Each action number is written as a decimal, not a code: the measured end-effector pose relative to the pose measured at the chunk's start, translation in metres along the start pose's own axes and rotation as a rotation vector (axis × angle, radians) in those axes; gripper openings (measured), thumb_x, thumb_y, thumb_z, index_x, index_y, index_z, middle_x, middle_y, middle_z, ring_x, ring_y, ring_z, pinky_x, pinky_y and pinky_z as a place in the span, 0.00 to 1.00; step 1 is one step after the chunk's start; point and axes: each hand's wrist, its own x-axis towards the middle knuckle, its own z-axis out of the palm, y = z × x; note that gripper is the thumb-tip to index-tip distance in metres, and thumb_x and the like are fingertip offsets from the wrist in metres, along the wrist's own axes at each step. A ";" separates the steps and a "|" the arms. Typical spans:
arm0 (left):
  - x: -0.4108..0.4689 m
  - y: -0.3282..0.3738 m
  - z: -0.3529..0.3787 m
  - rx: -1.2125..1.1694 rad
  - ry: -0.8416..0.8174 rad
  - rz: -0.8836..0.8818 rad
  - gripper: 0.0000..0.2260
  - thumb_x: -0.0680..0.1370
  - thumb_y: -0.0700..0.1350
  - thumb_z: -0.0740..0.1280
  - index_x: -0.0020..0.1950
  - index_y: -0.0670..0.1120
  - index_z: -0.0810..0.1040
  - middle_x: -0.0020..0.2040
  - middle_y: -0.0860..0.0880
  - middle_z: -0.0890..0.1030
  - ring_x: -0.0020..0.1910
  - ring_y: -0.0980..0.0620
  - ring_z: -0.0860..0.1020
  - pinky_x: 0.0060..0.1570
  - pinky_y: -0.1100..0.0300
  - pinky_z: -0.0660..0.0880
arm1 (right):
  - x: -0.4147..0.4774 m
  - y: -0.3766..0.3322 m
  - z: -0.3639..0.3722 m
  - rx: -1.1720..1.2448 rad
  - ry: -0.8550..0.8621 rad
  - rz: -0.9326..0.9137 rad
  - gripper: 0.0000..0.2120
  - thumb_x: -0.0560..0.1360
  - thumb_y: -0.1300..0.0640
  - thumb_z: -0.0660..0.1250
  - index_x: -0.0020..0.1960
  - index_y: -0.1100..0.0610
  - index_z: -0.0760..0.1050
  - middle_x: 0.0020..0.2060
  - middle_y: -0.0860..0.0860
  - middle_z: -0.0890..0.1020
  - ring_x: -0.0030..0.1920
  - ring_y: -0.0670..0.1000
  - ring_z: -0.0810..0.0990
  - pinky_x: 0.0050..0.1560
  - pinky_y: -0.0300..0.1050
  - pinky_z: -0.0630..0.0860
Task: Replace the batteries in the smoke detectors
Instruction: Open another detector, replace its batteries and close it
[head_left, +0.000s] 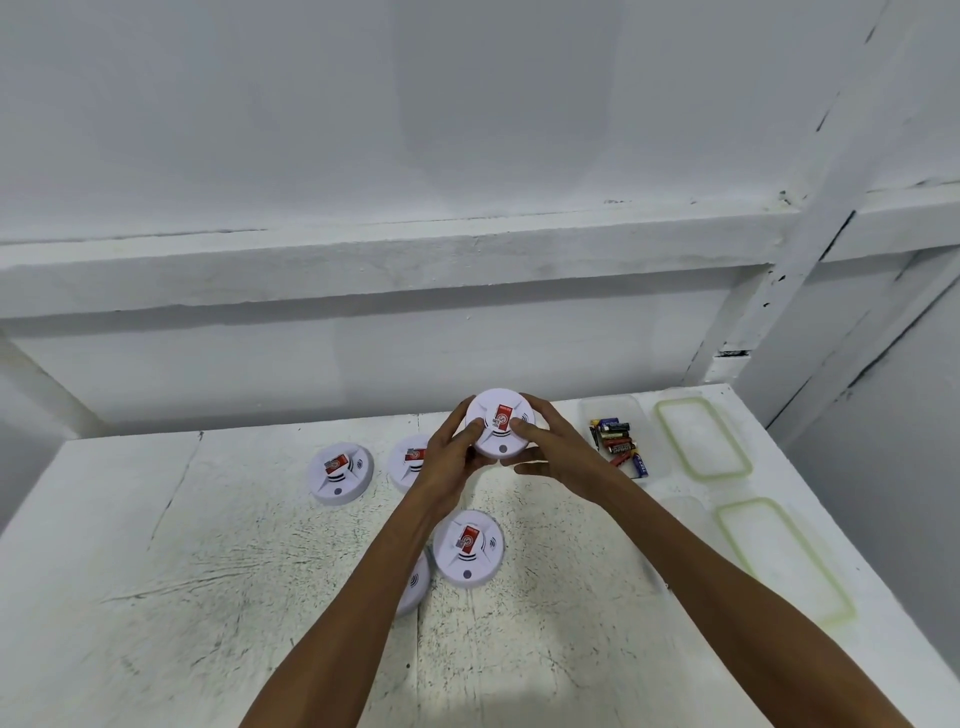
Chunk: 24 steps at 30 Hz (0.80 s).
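1. Five smoke detectors in all. The held detector (500, 415) is over the far middle of the tabletop (208, 571), red-labelled face up.
2. The left hand (449, 460) grips its rim at 9 o'clock and the right hand (553, 449) at 3 o'clock. The fingers curl round the edge and both thumbs press on the face.
3. Four lie on the tabletop:
   - the far-left detector (340, 473), at 9 o'clock;
   - the half-hidden detector (408, 460), at 8 o'clock behind the left hand;
   - the near detector (467, 548), at 6 o'clock;
   - the covered detector (415, 584), at 7 o'clock, mostly under the left forearm.
4. At 3 o'clock, one clear tub (613, 402) holds batteries (618, 441), too jumbled to count.
5. Two green-rimmed lids: the far lid (701, 436) at 3 o'clock, the near lid (779, 556) at 4 o'clock.
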 end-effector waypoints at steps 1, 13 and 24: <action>-0.001 0.000 0.000 0.000 0.001 -0.001 0.18 0.83 0.42 0.67 0.73 0.48 0.75 0.66 0.43 0.81 0.63 0.39 0.81 0.62 0.38 0.78 | 0.000 0.000 0.000 -0.004 0.002 0.001 0.19 0.79 0.48 0.67 0.67 0.39 0.68 0.55 0.50 0.84 0.49 0.56 0.86 0.48 0.47 0.82; -0.001 0.001 0.003 -0.017 -0.007 -0.003 0.17 0.83 0.42 0.67 0.72 0.47 0.76 0.64 0.43 0.83 0.61 0.39 0.82 0.57 0.44 0.81 | 0.000 0.000 -0.001 -0.007 0.018 0.007 0.17 0.79 0.48 0.68 0.66 0.39 0.69 0.54 0.52 0.84 0.50 0.59 0.85 0.51 0.50 0.82; -0.007 0.005 0.003 0.002 -0.005 -0.018 0.16 0.83 0.41 0.66 0.71 0.49 0.76 0.63 0.45 0.84 0.59 0.42 0.83 0.52 0.49 0.83 | 0.003 0.002 -0.001 -0.029 0.020 0.016 0.19 0.79 0.49 0.67 0.68 0.40 0.68 0.56 0.52 0.83 0.49 0.56 0.86 0.50 0.48 0.83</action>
